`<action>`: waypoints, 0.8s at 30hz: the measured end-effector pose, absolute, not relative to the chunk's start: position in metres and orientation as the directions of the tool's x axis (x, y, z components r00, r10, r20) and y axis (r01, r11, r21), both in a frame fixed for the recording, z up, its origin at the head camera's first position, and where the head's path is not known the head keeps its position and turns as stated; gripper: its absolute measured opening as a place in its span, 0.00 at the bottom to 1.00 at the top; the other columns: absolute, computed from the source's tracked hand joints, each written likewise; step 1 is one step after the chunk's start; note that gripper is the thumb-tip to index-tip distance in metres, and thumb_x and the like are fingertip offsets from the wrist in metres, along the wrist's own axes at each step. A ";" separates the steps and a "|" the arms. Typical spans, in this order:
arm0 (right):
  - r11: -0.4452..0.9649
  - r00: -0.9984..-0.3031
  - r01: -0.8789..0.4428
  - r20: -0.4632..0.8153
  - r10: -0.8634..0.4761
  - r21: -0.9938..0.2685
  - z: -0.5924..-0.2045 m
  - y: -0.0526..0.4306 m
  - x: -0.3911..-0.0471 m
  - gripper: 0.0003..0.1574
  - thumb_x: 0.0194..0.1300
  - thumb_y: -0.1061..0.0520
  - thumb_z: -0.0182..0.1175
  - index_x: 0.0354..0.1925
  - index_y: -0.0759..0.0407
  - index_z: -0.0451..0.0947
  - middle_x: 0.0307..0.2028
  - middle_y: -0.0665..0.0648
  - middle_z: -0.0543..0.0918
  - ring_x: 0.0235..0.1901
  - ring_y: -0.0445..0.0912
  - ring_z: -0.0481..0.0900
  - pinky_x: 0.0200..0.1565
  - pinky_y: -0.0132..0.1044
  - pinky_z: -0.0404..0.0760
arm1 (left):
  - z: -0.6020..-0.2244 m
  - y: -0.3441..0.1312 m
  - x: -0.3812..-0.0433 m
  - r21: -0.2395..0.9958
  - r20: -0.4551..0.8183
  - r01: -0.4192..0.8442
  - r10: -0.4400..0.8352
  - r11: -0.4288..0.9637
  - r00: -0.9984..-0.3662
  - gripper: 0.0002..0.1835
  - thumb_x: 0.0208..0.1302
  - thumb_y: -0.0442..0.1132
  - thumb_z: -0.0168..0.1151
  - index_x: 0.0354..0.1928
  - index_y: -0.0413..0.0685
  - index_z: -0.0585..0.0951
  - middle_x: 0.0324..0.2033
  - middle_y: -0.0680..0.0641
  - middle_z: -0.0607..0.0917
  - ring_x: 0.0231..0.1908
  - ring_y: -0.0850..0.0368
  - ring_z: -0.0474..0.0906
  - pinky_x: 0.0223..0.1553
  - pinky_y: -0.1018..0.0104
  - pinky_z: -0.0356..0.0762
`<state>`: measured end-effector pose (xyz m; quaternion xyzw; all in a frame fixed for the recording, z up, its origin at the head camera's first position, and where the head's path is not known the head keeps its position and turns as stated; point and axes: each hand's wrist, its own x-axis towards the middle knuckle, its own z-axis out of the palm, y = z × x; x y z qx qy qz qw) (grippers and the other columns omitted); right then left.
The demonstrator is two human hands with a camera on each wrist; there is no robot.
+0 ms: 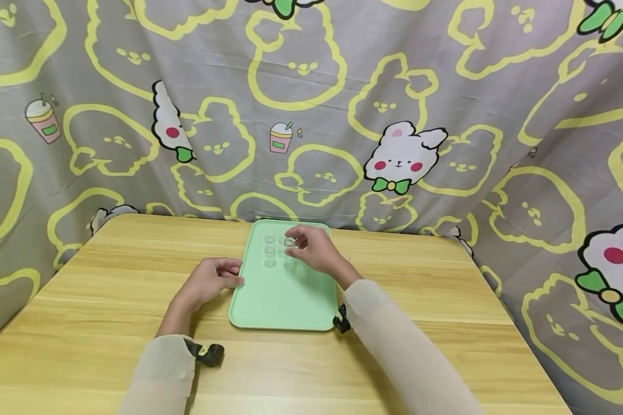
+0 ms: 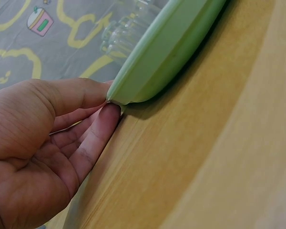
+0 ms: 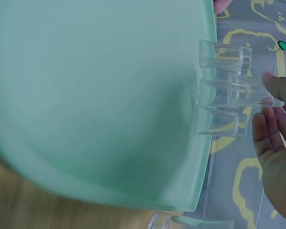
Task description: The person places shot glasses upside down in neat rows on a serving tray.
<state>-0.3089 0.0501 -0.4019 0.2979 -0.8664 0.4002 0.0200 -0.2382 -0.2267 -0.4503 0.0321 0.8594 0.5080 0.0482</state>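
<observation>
A light green tray (image 1: 285, 300) lies on the table with several small clear cups (image 1: 270, 251) grouped towards its far end. My left hand (image 1: 211, 279) pinches the tray's left rim; in the left wrist view, the fingers of that hand (image 2: 52, 129) meet at the rim's edge. Over the cups, my right hand (image 1: 316, 249) holds one clear cup (image 3: 248, 90) between thumb and fingers. In the right wrist view, this cup's wide end meets a standing cup (image 3: 214, 90), with other cups (image 3: 221, 123) on either side. Its narrower end is at my fingertips.
Beyond the tray's edge, another clear cup (image 3: 190, 223) shows in part in the right wrist view. The wooden table (image 1: 420, 323) extends around the tray. A patterned curtain (image 1: 322, 127) hangs behind the table and along its sides.
</observation>
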 end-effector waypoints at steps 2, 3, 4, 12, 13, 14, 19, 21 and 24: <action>0.508 -0.823 -0.526 0.256 -0.507 -0.683 -0.403 0.049 -0.310 0.21 0.63 0.62 0.73 0.54 0.67 0.83 0.45 0.58 0.87 0.40 0.46 0.84 0.44 0.34 0.83 | -0.450 -0.226 -0.238 0.877 -0.050 0.007 0.107 0.480 -0.993 0.25 0.64 0.37 0.72 0.62 0.36 0.80 0.50 0.40 0.85 0.47 0.51 0.81 0.46 0.64 0.80; 0.510 -0.821 -0.526 0.248 -0.515 -0.681 -0.404 0.049 -0.310 0.21 0.63 0.63 0.72 0.53 0.67 0.83 0.45 0.58 0.87 0.40 0.46 0.84 0.44 0.34 0.83 | -0.450 -0.226 -0.238 0.878 -0.051 0.007 0.107 0.478 -0.993 0.25 0.64 0.37 0.72 0.62 0.36 0.80 0.50 0.40 0.85 0.47 0.51 0.81 0.46 0.64 0.80; 0.516 -0.820 -0.524 0.237 -0.522 -0.677 -0.404 0.048 -0.311 0.20 0.63 0.63 0.72 0.53 0.67 0.83 0.45 0.58 0.87 0.40 0.46 0.84 0.44 0.34 0.83 | -0.450 -0.226 -0.238 0.879 -0.052 0.006 0.107 0.478 -0.993 0.25 0.64 0.37 0.72 0.61 0.36 0.80 0.50 0.40 0.85 0.46 0.51 0.81 0.46 0.64 0.80; 0.562 -0.807 -0.537 0.188 -0.560 -0.629 -0.406 0.044 -0.310 0.20 0.63 0.63 0.73 0.52 0.66 0.84 0.45 0.57 0.86 0.40 0.45 0.82 0.45 0.34 0.82 | -0.451 -0.226 -0.239 0.877 -0.055 0.000 0.099 0.481 -0.994 0.25 0.65 0.37 0.72 0.62 0.36 0.80 0.50 0.40 0.84 0.46 0.51 0.80 0.45 0.65 0.79; 0.562 -0.806 -0.537 0.185 -0.562 -0.629 -0.406 0.044 -0.310 0.20 0.63 0.64 0.73 0.52 0.67 0.83 0.45 0.57 0.86 0.40 0.46 0.82 0.45 0.34 0.82 | -0.451 -0.226 -0.239 0.875 -0.055 -0.001 0.098 0.483 -0.994 0.25 0.64 0.37 0.72 0.62 0.36 0.80 0.50 0.40 0.84 0.46 0.51 0.80 0.45 0.64 0.79; 0.563 -0.805 -0.537 0.182 -0.564 -0.628 -0.406 0.043 -0.309 0.20 0.63 0.64 0.73 0.52 0.67 0.84 0.45 0.58 0.86 0.40 0.46 0.82 0.45 0.34 0.82 | -0.451 -0.226 -0.239 0.875 -0.056 -0.002 0.097 0.484 -0.994 0.25 0.64 0.37 0.73 0.62 0.36 0.80 0.50 0.40 0.84 0.46 0.51 0.80 0.46 0.64 0.79; 0.579 -0.793 -0.560 0.180 -0.582 -0.593 -0.407 0.040 -0.308 0.19 0.62 0.64 0.73 0.51 0.67 0.84 0.45 0.58 0.86 0.41 0.46 0.83 0.45 0.34 0.82 | -0.452 -0.227 -0.239 0.877 -0.063 -0.012 0.091 0.481 -0.994 0.25 0.64 0.37 0.73 0.61 0.37 0.81 0.50 0.41 0.85 0.46 0.51 0.81 0.45 0.65 0.79; 0.585 -0.788 -0.570 0.183 -0.588 -0.577 -0.407 0.040 -0.308 0.18 0.61 0.64 0.73 0.50 0.67 0.84 0.46 0.58 0.86 0.41 0.47 0.84 0.46 0.34 0.82 | -0.452 -0.227 -0.239 0.877 -0.064 -0.010 0.095 0.480 -0.993 0.25 0.64 0.37 0.73 0.62 0.36 0.80 0.50 0.41 0.85 0.46 0.51 0.81 0.45 0.65 0.79; 0.593 -0.787 -0.573 0.178 -0.591 -0.565 -0.406 0.039 -0.308 0.19 0.61 0.64 0.73 0.50 0.66 0.85 0.46 0.59 0.85 0.43 0.49 0.84 0.46 0.35 0.82 | -0.452 -0.227 -0.240 0.881 -0.065 -0.012 0.095 0.473 -0.993 0.25 0.64 0.36 0.73 0.61 0.36 0.81 0.50 0.41 0.85 0.46 0.51 0.81 0.45 0.66 0.79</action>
